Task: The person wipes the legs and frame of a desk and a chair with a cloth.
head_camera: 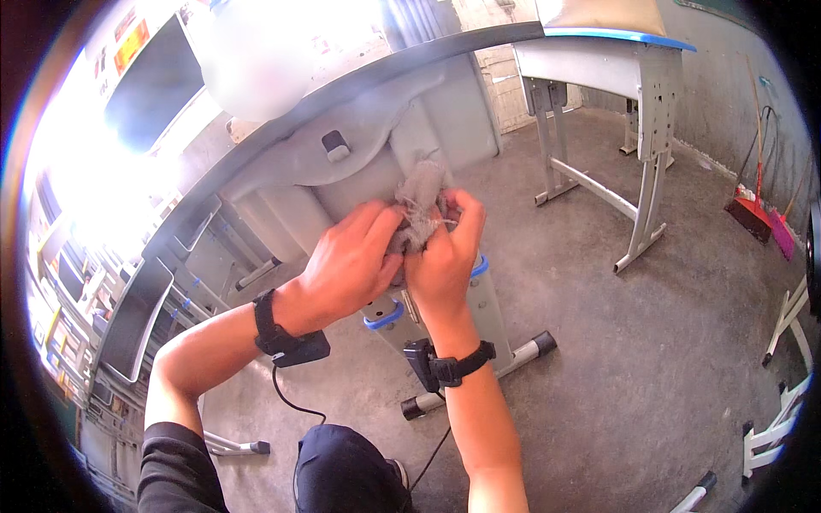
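Note:
A frayed grey cloth (422, 199) is bunched between my two hands, in front of a grey moulded plastic panel on a school desk (359, 167). My left hand (349, 263) grips its lower left side, with the fingertips partly hidden behind the folds. My right hand (446, 256) pinches it from the right, thumb up along the cloth and fingers curled. Loose threads stick out of the cloth near my thumb. A small dark-and-light fitting (336, 146) sits on the panel, left of the cloth. Below my hands are the desk's legs with blue collars (385, 317).
Another school desk (587, 67) with a blue-edged top stands at the right. A red broom (750, 215) and a purple one (781, 234) lean by the wall. More desks (138, 320) line the left. Cables (295, 404) hang from my wrist straps. My knee (346, 471) is below.

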`<state>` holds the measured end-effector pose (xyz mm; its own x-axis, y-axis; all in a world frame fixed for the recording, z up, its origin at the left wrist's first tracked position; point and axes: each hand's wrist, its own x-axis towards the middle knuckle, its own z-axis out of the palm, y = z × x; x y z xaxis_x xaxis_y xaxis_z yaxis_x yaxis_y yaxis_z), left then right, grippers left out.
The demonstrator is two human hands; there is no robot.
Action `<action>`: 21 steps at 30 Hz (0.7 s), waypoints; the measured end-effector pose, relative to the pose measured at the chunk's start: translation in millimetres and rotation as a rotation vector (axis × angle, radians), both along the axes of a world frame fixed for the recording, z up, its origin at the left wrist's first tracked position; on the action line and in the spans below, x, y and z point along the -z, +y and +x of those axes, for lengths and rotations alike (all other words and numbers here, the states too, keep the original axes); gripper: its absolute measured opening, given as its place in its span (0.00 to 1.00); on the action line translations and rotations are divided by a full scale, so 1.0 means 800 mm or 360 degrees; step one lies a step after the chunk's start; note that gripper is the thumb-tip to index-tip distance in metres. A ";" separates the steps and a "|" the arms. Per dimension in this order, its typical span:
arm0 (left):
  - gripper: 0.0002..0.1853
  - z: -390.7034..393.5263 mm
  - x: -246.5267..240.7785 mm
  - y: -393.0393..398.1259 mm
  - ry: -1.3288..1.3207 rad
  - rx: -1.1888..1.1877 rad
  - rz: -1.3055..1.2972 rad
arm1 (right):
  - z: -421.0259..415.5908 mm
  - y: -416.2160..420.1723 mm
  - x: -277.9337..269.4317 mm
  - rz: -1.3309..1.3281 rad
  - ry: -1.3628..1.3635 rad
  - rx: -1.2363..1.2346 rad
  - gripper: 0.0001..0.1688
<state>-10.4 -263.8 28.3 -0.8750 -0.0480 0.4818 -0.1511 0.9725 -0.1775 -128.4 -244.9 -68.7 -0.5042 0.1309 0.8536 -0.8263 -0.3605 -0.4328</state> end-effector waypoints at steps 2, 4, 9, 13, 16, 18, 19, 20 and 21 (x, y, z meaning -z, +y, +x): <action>0.22 -0.004 -0.002 -0.002 0.0086 -0.0049 0.0045 | -0.005 -0.005 -0.012 0.0019 0.0058 0.0074 0.20; 0.22 -0.015 -0.003 -0.008 0.0227 -0.0024 0.0097 | -0.017 -0.004 -0.034 0.0063 0.0138 0.0184 0.20; 0.21 -0.024 0.009 -0.010 0.0333 0.0075 0.0023 | -0.032 0.002 -0.028 0.0073 0.0180 0.0192 0.22; 0.22 -0.006 0.032 -0.013 -0.0221 0.0072 0.0169 | -0.016 0.009 0.043 0.0207 0.0090 0.0109 0.22; 0.22 -0.010 0.034 -0.007 -0.0199 0.0157 0.0208 | -0.018 0.016 0.042 0.0242 0.0093 0.0127 0.25; 0.24 -0.010 0.028 -0.003 -0.0014 0.0228 0.0229 | -0.022 0.022 0.026 0.0236 0.0013 -0.0005 0.21; 0.24 -0.008 0.026 -0.005 0.0069 0.0223 0.0176 | -0.024 0.023 0.017 0.0233 -0.0029 -0.0078 0.20; 0.25 -0.004 0.022 -0.008 0.0152 0.0216 0.0122 | -0.026 0.020 0.002 0.0182 -0.0116 -0.0174 0.18; 0.26 0.003 0.013 -0.010 0.0218 0.0187 0.0047 | -0.023 0.014 -0.023 0.0111 -0.0216 -0.0296 0.17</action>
<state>-7.8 -272.0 17.8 -0.8016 0.0351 0.5968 -0.0567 0.9893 -0.1343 -146.6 -233.7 -50.3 -0.6250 -0.0319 0.7799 -0.6808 -0.4664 -0.5647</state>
